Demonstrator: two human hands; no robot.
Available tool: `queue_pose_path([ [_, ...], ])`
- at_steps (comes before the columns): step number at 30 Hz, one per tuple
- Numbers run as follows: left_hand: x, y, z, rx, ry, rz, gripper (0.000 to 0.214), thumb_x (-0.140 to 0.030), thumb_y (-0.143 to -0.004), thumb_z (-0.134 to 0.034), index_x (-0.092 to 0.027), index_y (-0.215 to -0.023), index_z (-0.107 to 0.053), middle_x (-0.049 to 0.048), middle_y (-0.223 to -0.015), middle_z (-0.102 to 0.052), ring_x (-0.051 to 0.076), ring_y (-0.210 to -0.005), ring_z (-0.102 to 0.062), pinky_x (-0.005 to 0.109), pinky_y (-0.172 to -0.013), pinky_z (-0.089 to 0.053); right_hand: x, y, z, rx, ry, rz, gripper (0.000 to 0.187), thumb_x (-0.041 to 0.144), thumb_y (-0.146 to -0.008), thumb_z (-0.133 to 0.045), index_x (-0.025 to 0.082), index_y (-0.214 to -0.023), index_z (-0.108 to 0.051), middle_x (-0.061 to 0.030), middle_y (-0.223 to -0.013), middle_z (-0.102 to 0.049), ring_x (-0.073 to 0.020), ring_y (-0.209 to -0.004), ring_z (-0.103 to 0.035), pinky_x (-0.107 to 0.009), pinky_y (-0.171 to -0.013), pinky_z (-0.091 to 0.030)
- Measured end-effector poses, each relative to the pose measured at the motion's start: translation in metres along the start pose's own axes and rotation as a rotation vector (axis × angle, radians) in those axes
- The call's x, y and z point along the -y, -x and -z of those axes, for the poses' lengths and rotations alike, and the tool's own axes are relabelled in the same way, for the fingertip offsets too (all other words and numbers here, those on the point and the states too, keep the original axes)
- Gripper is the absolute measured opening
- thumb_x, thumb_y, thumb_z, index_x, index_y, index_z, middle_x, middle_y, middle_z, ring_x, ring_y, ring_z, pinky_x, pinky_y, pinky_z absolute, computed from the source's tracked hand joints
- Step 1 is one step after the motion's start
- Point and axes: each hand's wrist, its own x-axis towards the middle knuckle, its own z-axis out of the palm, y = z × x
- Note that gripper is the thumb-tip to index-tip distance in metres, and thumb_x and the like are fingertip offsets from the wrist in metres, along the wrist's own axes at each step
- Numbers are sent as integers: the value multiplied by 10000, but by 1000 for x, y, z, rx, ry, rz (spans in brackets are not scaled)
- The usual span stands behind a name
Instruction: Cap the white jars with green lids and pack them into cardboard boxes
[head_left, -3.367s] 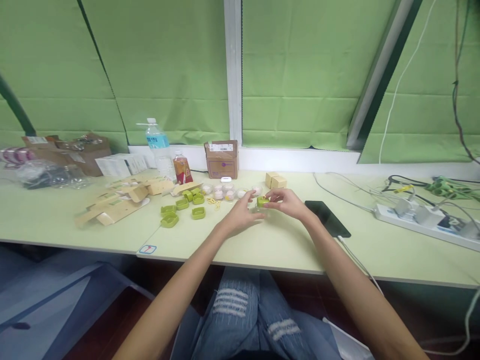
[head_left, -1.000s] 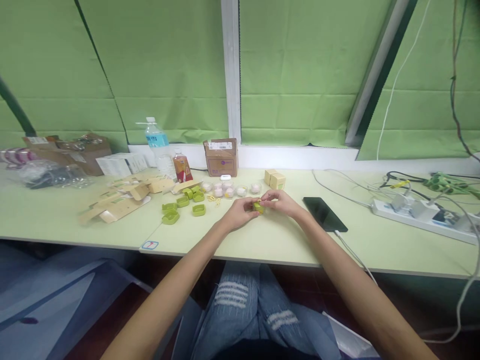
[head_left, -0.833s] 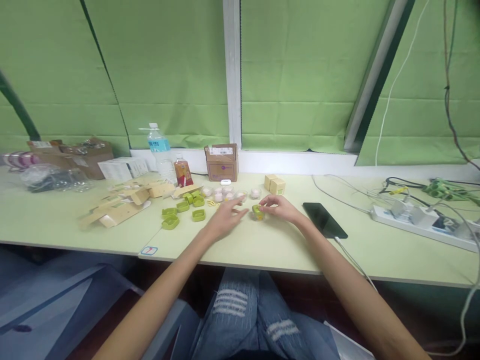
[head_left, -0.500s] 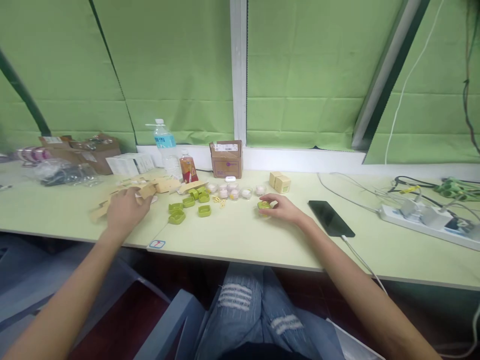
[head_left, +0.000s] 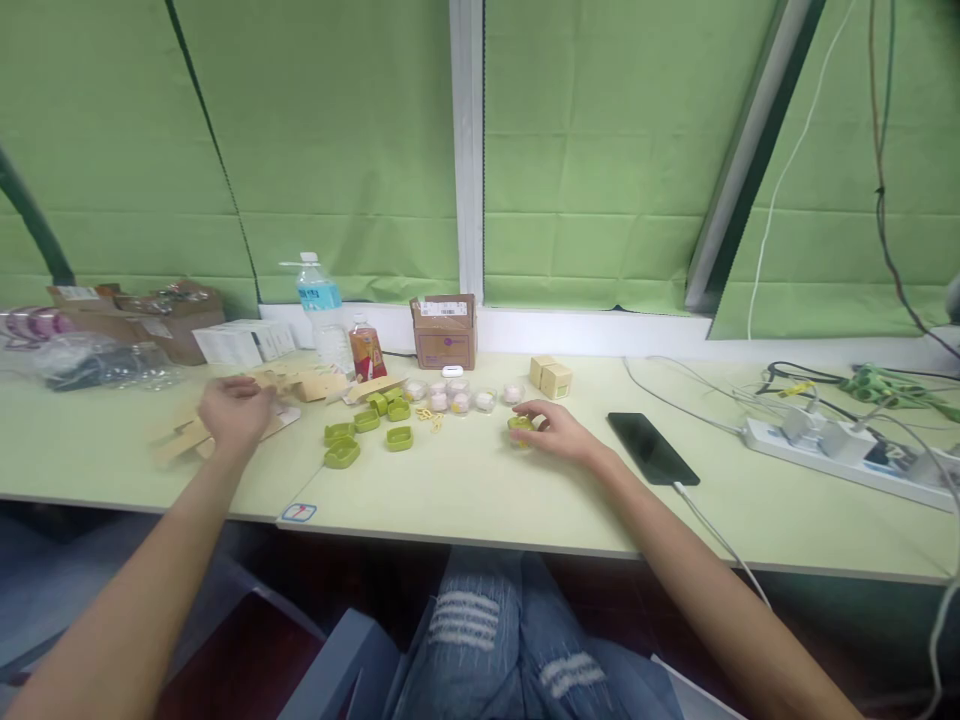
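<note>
The left arm stretches far out to the left across the table [head_left: 480,490], and the left hand [head_left: 234,410] lies palm down with its fingers curled over the flat cardboard pieces [head_left: 184,438] piled there. Whether it actually grips one cannot be told from this view. The right arm runs forward from the lower right, with its wrist low on the table. The right hand [head_left: 559,432] is closed loosely around a small green case [head_left: 519,425], thumb and fingertips on its sides. The case sits on the tabletop near the middle, just in front of a row of clear round pots [head_left: 457,398] and left of a dark phone [head_left: 651,447]. More green cases [head_left: 341,455] lie loose between the two hands. A water bottle [head_left: 319,310] and a brown box [head_left: 442,332] stand behind them by the window ledge. A few seconds ago both hands met over the green case. Since then the left hand has let go and swung away to the cardboard, where it has settled a little lower than half a second ago, while the right hand stays on the case in about the same spot.
</note>
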Motion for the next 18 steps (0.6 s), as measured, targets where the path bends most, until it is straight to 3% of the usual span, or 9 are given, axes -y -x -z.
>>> queue_pose_path([
  [1,-15,5,5,-133,98,55,461,-555,-603,-749,-241,-882,-560,121,-829,-706,467,-1029,-664,670,-841,-481,3,1,1,-50,22,43,484,490,-860,-727,182,-1230,-680,-129,-1238,-685,-259,-1061,-655,-361,-809,-556],
  [2,-32,11,10,-148,194,86,477,-505,-584,-791,-246,-925,-580,90,-830,-707,425,-1003,-682,630,-846,-515,7,1,2,-116,48,100,497,496,-874,-713,195,-1266,-657,-133,-1277,-662,-269,-1102,-641,-384,-842,-559],
  [5,-91,42,20,76,344,146,483,-360,-552,-848,-222,-971,-651,23,-776,-689,293,-816,-698,527,-859,-559,24,5,-2,-306,130,312,546,485,-887,-712,234,-1355,-586,-138,-1372,-595,-304,-1260,-567,-473,-1019,-511],
  [8,-148,82,13,270,371,33,480,-334,-598,-831,-197,-1036,-690,-7,-739,-672,202,-692,-659,432,-797,-572,45,10,-18,-300,176,499,630,470,-889,-727,261,-1442,-509,-147,-1418,-563,-315,-1348,-514,-515,-1147,-422],
  [10,-181,108,-1,344,458,-76,457,-327,-633,-819,-196,-1051,-690,-1,-788,-674,185,-722,-667,366,-744,-575,56,11,-31,-264,166,581,711,470,-890,-733,277,-1507,-435,-149,-1453,-543,-311,-1366,-506,-509,-1164,-416],
  [13,-223,146,-32,413,571,-211,317,-301,-708,-776,-186,-989,-685,12,-809,-662,168,-748,-657,314,-715,-570,62,9,-43,-245,89,571,902,503,-834,-786,291,-1575,-318,-154,-1534,-468,-333,-1418,-454,-529,-1175,-406],
  [15,-244,169,-53,538,633,-250,282,-279,-753,-749,-192,-1010,-669,15,-804,-657,163,-745,-653,303,-707,-566,59,7,-42,-285,-4,484,970,509,-798,-816,278,-1581,-293,-164,-1552,-442,-359,-1424,-438,-557,-1159,-412],
  [18,-262,195,-77,681,705,-275,263,-259,-807,-718,-198,-1051,-643,13,-791,-645,155,-730,-643,289,-694,-551,53,8,-31,-278,-161,293,831,497,-852,-755,251,-1540,-360,-168,-1470,-525,-371,-1376,-481,-578,-1120,-431],
])
